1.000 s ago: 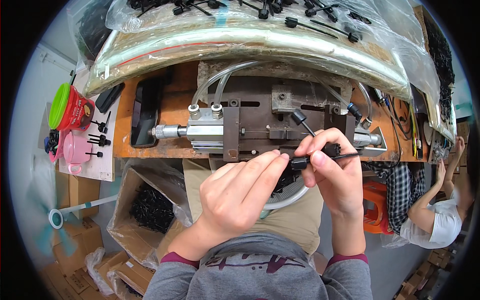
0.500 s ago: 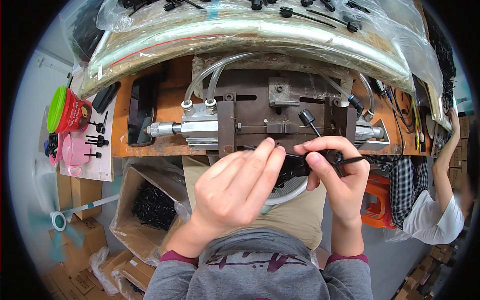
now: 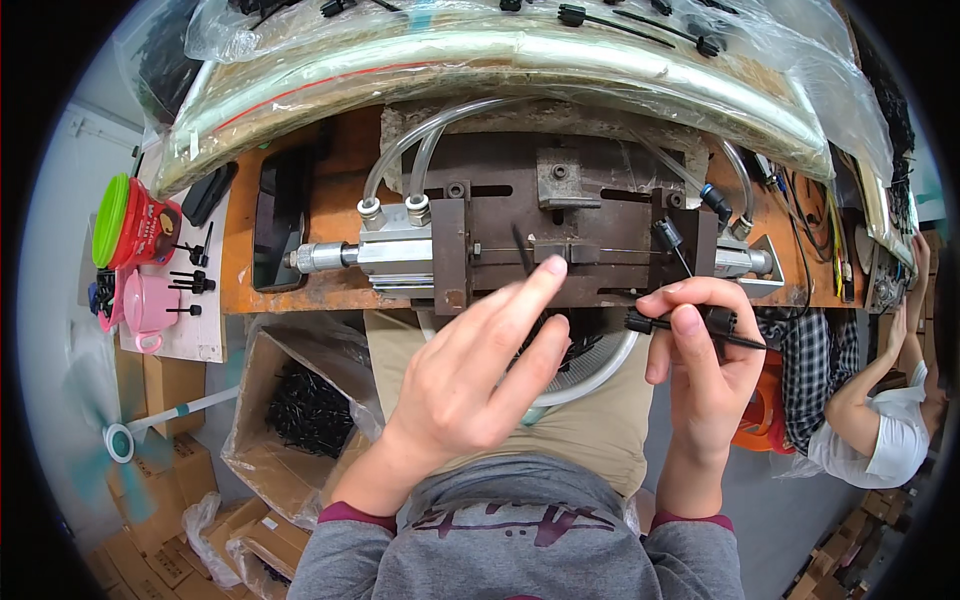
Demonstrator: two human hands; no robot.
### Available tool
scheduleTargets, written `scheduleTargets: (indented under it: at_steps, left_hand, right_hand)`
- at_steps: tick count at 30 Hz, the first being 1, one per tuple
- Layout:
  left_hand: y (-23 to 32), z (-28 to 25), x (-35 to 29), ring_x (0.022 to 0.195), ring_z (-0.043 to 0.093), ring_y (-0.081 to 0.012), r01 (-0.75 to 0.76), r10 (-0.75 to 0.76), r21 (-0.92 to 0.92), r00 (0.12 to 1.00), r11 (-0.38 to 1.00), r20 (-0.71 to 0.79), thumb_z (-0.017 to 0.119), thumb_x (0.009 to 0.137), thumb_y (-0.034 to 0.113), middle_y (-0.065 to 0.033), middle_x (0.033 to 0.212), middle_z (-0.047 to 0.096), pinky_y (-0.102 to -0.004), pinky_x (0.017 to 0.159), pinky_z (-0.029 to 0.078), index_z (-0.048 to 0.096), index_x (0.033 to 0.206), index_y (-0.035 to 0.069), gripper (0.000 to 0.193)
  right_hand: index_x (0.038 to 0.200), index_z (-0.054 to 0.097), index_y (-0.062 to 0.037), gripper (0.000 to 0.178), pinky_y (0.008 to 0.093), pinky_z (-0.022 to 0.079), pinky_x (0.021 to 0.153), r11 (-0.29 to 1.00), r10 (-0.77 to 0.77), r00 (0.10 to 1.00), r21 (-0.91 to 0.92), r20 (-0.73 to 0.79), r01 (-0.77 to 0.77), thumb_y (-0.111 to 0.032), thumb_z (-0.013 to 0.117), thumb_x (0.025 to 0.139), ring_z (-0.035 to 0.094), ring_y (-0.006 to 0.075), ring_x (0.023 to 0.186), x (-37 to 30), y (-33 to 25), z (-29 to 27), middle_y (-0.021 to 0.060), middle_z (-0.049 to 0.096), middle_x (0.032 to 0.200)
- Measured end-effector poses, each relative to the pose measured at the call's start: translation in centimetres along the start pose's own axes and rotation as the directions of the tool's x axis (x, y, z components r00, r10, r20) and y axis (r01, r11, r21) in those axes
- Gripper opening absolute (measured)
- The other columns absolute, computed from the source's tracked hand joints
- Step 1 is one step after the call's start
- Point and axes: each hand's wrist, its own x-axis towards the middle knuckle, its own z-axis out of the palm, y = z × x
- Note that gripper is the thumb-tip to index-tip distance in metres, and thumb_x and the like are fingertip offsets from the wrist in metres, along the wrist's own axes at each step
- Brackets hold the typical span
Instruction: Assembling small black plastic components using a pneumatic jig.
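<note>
Between the right hand's clenched fingers sits a black cable tie; left hand spread, empty.

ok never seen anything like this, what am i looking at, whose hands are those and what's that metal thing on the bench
This is one view from a fisheye camera worn on a person's head, looking down, so straight edges bend. The two hands are that person's own. The right hand pinches a thin black cable part. The left hand is open, its fingers stretched toward a metal fixture with an air cylinder and clear hoses, mounted on an orange workbench. Left of it stand a red cup and a pink cup. Below sits a cardboard box of black parts. Another person works at the right.
</note>
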Motion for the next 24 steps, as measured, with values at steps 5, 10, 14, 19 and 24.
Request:
scheduleTargets:
  at_steps: [5, 10, 14, 19, 24]
  left_hand:
    - [0.9, 0.5, -0.2, 0.087, 0.069, -0.0241, 0.134, -0.119, -0.098, 0.982, 0.986, 0.143, 0.080, 0.063, 0.000, -0.0191, 0.123, 0.063, -0.0326, 0.075, 0.057, 0.069, 0.096, -0.001, 0.035]
    - [0.4, 2.7, -0.9, 0.084, 0.069, -0.0224, 0.101, -0.102, 0.011, 0.989, 0.995, 0.110, 0.078, 0.067, 0.006, -0.0153, 0.122, 0.065, -0.0314, 0.074, 0.057, 0.069, 0.098, 0.000, 0.033]
    - [0.5, 2.9, -0.5, 0.077, 0.068, -0.0200, 0.095, -0.106, 0.084, 0.985, 0.992, 0.138, 0.078, 0.068, 0.008, -0.0129, 0.122, 0.066, -0.0298, 0.068, 0.055, 0.070, 0.097, 0.002, 0.031]
    - [0.8, 2.7, -0.1, 0.066, 0.065, -0.0164, 0.134, -0.149, 0.095, 0.975, 0.986, 0.167, 0.078, 0.068, 0.008, -0.0114, 0.122, 0.066, -0.0269, 0.059, 0.052, 0.070, 0.095, 0.003, 0.028]
    - [0.8, 2.6, -0.1, 0.061, 0.063, -0.0142, 0.141, -0.158, 0.103, 0.971, 0.985, 0.179, 0.078, 0.068, 0.008, -0.0108, 0.121, 0.066, -0.0255, 0.055, 0.048, 0.071, 0.093, 0.004, 0.027]
  right_hand:
    - [0.106, 0.058, 0.0064, 0.015, 0.0252, 0.051, 0.059, 1.000, -0.015, 1.000, 0.019, 0.004, 0.015, 0.003, 0.058, 0.091, 0.062, 0.0141, 0.062, 0.0, 0.1, -0.5, 0.0216, 0.069, 0.098]
    - [0.106, 0.057, 0.0070, 0.016, 0.0287, 0.054, 0.063, 0.997, 0.010, 1.000, 0.074, 0.015, -0.011, 0.007, 0.056, 0.089, 0.067, 0.0190, 0.067, -0.2, -0.3, -0.5, 0.0246, 0.068, 0.099]
    - [0.104, 0.056, 0.0078, 0.014, 0.0286, 0.055, 0.060, 0.994, 0.073, 0.997, 0.077, 0.033, -0.075, 0.006, 0.056, 0.090, 0.066, 0.0192, 0.061, -0.5, -0.9, -1.1, 0.0267, 0.068, 0.097]
    - [0.102, 0.057, 0.0089, 0.013, 0.0242, 0.051, 0.050, 0.997, 0.064, 0.997, 0.040, 0.033, -0.065, 0.003, 0.055, 0.091, 0.063, 0.0169, 0.054, -0.7, -0.8, -1.0, 0.0282, 0.068, 0.095]
    - [0.094, 0.058, 0.0078, 0.017, 0.0189, 0.041, 0.041, 0.993, 0.108, 0.991, 0.034, 0.074, -0.111, -0.009, 0.058, 0.094, 0.056, 0.0106, 0.048, -0.9, -1.0, -1.2, 0.0271, 0.069, 0.086]
